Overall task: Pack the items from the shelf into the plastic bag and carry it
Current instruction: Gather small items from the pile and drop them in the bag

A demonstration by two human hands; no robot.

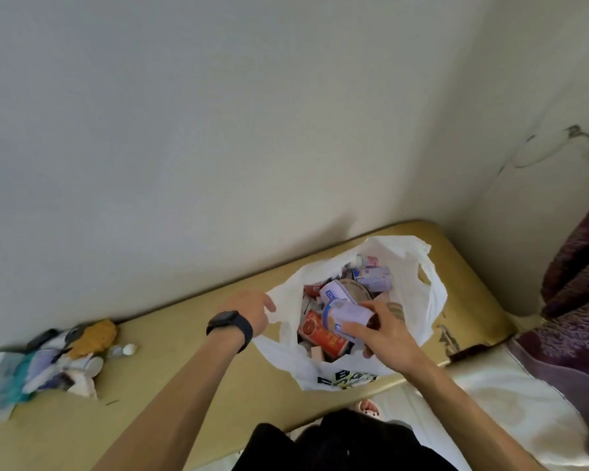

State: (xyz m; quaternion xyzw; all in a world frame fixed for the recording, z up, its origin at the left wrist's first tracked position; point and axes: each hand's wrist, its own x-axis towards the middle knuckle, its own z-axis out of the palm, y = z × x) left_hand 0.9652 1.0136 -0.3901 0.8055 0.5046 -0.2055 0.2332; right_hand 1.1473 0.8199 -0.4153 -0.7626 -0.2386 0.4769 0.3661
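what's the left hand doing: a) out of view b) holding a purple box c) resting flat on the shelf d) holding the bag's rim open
d: the left hand grips the rim of the bag, while the right hand holds the purple box over it.

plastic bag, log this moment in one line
left hand: holds plastic bag rim | right hand: lowering lilac carton in | bag: nearly full
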